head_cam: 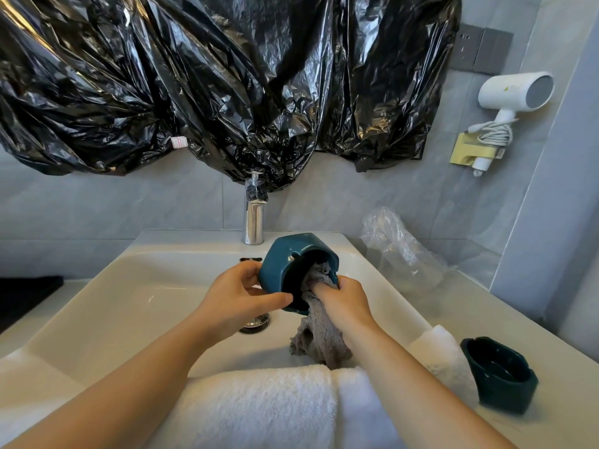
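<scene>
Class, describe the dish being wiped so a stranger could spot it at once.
Start at the white sink. Above its basin, the left hand holds a teal hexagonal dish, a grey cloth stuffed inside. Its darker twin sits untouched, right of the basin.

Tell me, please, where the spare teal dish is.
The dish sits lower right in the head view, on the counter beside the sink, by a white towel.

No legible text anywhere; small red-and-white label (179,142) on black plastic sheet (227,76) unreadable
</scene>
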A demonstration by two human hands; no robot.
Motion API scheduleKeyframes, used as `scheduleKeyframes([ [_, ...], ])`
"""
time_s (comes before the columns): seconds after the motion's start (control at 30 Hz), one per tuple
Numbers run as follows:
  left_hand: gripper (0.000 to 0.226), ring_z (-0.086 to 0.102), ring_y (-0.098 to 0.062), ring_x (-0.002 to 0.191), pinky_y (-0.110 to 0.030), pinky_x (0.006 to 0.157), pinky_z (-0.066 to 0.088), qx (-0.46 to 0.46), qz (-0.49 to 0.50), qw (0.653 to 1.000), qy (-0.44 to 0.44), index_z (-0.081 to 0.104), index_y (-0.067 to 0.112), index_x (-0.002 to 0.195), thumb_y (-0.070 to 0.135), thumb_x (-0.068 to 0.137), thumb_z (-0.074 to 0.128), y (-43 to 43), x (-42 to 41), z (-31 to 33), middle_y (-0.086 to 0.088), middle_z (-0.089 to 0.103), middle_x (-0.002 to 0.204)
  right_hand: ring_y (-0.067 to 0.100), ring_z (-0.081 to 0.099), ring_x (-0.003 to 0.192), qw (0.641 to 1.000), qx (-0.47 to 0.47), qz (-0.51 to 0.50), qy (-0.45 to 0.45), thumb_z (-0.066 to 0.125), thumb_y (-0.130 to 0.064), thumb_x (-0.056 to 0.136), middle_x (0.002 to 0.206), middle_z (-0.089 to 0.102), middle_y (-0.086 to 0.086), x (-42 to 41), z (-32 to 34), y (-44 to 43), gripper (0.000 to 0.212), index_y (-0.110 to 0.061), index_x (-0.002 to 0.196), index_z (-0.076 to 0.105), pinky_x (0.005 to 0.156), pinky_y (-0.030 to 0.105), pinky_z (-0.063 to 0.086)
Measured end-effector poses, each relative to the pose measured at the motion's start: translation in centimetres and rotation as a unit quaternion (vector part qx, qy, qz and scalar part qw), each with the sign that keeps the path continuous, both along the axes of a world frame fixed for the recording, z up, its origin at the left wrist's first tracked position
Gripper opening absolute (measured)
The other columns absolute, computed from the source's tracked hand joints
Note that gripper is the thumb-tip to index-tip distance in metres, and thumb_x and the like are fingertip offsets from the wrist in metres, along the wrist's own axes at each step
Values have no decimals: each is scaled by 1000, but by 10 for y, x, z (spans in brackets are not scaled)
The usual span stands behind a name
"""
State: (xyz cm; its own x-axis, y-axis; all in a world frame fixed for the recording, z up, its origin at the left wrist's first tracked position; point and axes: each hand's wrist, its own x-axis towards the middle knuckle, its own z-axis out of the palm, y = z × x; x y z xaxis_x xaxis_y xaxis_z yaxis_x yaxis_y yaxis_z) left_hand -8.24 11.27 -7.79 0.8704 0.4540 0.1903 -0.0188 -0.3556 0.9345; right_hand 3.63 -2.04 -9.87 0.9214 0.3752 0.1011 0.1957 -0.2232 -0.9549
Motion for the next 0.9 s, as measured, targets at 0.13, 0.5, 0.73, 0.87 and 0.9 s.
scheduleKeyframes([
  [0.13,35,73,-11,82,-28,76,60,-2,20,999,-36,64,16,105,14,74,81,3,-3,1,0,72,103,20,67,91,997,-30,70,-2,76,-28,76,92,73,2,-2,-3,3,30,-17,102,70,81,35,56],
  [0.5,20,69,-4,73,-14,61,55,27,44,996,-66,66,19,96,22,79,76,2,0,-2,3,73,86,22,58,70,967,-139,-67,-204,64,-34,84,76,65,-1,-6,0,-3,16,-19,79,60,53,27,36],
  [0.73,25,71,-10,80,-23,70,58,-14,61,995,-75,70,23,96,23,74,81,3,1,-3,4,76,87,21,64,101,993,-47,105,34,72,-23,72,104,71,2,-6,-6,7,41,-18,112,66,94,40,53],
  [0.87,24,70,-10,83,-21,70,58,-15,57,995,-75,69,27,94,26,73,81,1,1,-2,5,75,90,22,64,103,993,-44,100,47,76,-21,71,106,72,2,-3,-10,8,46,-19,116,66,96,43,53],
  [0.9,24,70,-10,83,-20,69,58,-11,57,996,-72,69,27,94,26,73,81,0,1,-1,5,74,90,23,65,101,995,-54,79,25,76,-20,73,105,72,2,-3,-9,7,43,-18,114,66,93,42,54],
])
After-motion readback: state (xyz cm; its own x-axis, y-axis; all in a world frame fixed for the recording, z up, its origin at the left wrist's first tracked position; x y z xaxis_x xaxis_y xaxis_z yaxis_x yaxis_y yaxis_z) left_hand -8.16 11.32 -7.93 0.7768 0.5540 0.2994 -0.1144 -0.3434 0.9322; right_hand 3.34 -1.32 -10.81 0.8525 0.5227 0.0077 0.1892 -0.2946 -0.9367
